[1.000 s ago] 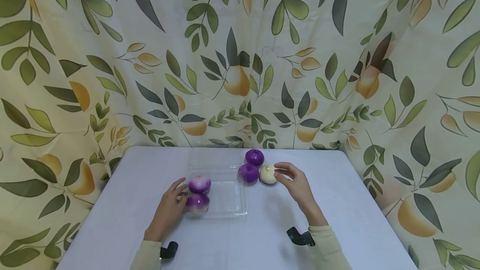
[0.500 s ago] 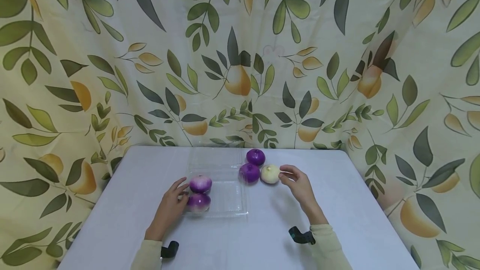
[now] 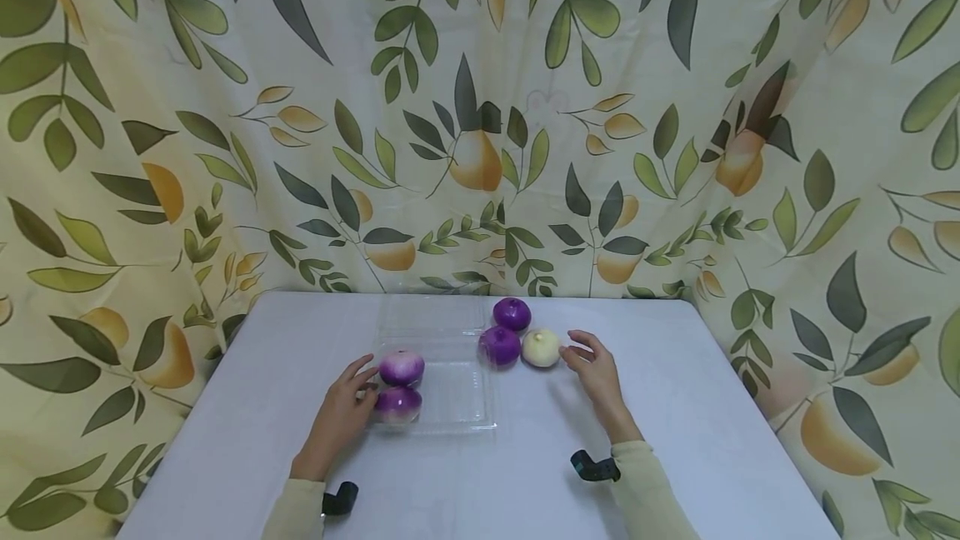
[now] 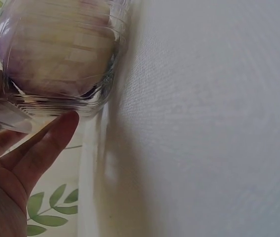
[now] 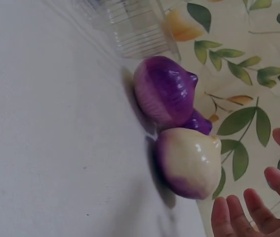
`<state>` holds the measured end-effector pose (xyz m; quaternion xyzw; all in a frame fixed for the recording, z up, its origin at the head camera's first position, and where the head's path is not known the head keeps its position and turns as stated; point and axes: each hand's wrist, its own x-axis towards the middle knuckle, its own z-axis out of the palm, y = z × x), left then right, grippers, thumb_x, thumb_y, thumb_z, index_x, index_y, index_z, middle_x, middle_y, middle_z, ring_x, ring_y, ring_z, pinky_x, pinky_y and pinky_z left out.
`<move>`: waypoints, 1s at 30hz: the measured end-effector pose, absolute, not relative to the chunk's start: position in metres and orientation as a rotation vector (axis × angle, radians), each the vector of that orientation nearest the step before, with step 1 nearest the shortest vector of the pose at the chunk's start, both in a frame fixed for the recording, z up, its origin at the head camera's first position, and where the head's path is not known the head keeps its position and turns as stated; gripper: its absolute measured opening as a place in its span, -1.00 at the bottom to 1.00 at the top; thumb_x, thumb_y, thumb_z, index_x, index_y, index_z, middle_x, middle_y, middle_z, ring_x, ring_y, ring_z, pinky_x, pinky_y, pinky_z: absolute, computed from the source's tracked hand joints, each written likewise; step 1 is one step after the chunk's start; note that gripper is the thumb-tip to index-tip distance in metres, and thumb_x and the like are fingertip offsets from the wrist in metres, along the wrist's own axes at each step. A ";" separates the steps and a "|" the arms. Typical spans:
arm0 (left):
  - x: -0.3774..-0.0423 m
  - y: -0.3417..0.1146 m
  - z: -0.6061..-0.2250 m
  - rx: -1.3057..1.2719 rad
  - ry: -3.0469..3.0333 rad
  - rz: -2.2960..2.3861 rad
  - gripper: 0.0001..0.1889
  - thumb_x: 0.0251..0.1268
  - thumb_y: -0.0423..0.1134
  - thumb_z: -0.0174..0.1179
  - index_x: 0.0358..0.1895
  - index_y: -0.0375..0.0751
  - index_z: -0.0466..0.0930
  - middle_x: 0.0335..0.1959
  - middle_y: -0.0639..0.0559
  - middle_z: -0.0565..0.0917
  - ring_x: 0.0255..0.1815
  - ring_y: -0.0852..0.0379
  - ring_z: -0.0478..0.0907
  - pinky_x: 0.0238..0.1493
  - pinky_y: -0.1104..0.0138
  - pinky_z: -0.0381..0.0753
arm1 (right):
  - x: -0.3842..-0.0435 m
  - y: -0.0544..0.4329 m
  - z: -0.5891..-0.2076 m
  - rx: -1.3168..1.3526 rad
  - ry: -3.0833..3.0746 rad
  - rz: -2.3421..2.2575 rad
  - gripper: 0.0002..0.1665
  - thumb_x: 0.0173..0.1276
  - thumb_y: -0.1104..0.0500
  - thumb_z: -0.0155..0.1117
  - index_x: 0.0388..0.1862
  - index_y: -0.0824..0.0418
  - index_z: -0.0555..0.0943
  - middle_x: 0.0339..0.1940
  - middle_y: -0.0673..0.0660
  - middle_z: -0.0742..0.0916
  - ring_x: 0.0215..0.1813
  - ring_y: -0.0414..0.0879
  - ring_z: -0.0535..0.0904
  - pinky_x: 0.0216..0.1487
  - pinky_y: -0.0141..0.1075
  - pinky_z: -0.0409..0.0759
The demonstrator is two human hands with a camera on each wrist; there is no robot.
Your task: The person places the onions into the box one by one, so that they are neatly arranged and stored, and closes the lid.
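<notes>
My left hand [image 3: 343,408] holds the left edge of a clear plastic clamshell box [image 3: 459,397], its thumb [image 4: 63,129] at the side wall in the left wrist view. Two purple-and-white onions [image 3: 401,368] sit one behind the other in the box's left half. My right hand [image 3: 596,373] hovers just right of a whitish onion [image 3: 541,348], fingers spread loosely and holding nothing. In the right wrist view this onion [image 5: 189,163] shows a purple base. Beside it stand two purple onions [image 3: 499,346], one in front of the other.
The box's lid [image 3: 431,319] lies folded open toward the back. A white-covered table [image 3: 675,440] carries everything, and a leaf-patterned curtain [image 3: 480,107] rises behind its far edge. Dark wrist cameras [image 3: 595,467] stick out from both sleeves.
My right hand has drawn away from the whitish onion, slightly to the right, and its fingers have loosened. The left hand and the box look unmoved.
</notes>
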<state>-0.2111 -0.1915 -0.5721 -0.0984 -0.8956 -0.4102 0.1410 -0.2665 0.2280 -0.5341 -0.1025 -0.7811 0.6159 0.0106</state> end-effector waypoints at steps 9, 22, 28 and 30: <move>-0.213 -0.190 -0.573 -0.303 -2.569 -1.184 -0.64 0.26 -0.46 0.15 0.14 -0.41 0.60 0.36 -0.16 0.47 -0.10 -0.04 0.74 -0.17 0.25 0.74 | -0.276 0.225 -0.551 -0.328 -2.403 1.924 -0.25 0.32 0.04 0.34 0.42 0.20 0.32 0.49 0.25 0.35 0.46 0.20 0.29 0.33 -0.03 0.47; -0.216 -0.190 -0.575 -0.336 -2.534 -1.153 -0.64 0.23 -0.48 0.17 0.11 -0.45 0.60 0.34 -0.21 0.48 -0.14 -0.06 0.75 -0.18 0.19 0.75 | -0.291 0.221 -0.560 -0.302 -2.594 1.814 -0.05 0.28 -0.16 0.35 0.52 0.10 0.16 0.55 0.36 0.22 0.47 0.34 0.28 0.42 0.15 0.36; -0.216 -0.190 -0.576 -0.338 -2.537 -1.139 -0.63 0.21 -0.51 0.18 0.11 -0.46 0.60 0.33 -0.23 0.49 -0.13 -0.07 0.74 -0.19 0.20 0.75 | -0.297 0.218 -0.563 -0.291 -2.615 1.795 -0.05 0.26 -0.10 0.37 0.52 0.12 0.16 0.53 0.36 0.24 0.47 0.34 0.29 0.42 0.15 0.36; -0.215 -0.191 -0.576 -0.339 -2.527 -1.133 -0.63 0.19 -0.53 0.18 0.09 -0.47 0.60 0.32 -0.25 0.50 -0.14 -0.07 0.74 -0.20 0.21 0.75 | -0.299 0.217 -0.564 -0.276 -2.629 1.789 -0.05 0.26 -0.10 0.37 0.52 0.12 0.16 0.52 0.36 0.25 0.48 0.35 0.27 0.44 0.15 0.34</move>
